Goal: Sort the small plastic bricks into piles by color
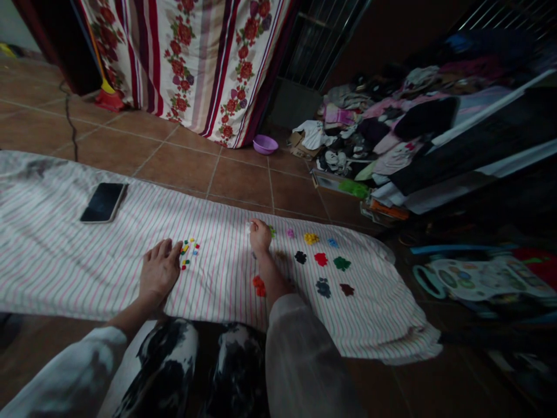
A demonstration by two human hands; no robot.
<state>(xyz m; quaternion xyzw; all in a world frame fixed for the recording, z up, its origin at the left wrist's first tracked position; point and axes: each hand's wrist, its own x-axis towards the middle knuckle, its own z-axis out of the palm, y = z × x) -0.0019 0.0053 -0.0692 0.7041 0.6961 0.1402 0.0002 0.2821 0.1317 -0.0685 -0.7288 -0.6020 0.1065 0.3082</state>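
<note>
My left hand [160,266] rests on the striped cloth with its fingers outstretched. Its fingertips are beside a loose group of small mixed-colour pieces [186,249], in green, yellow, red and blue. Farther right, the fingers of my right hand [260,234] are pressed together at a small whitish pile [249,227]; what they hold, if anything, is hidden. Around that arm lie single-colour piles of small pieces: orange-red [259,285], pink [290,233], yellow [311,238], blue [333,242], black [300,256], red [321,259], green [342,263], dark grey [322,287] and brown [347,289].
A dark-screened phone [103,202] lies at the left on the striped cloth [209,284]. Beyond the far edge are a tiled floor, a purple basin [265,144] and a floral curtain [191,64]. Heaped clothes [365,125] and a toy panel [487,278] are at the right.
</note>
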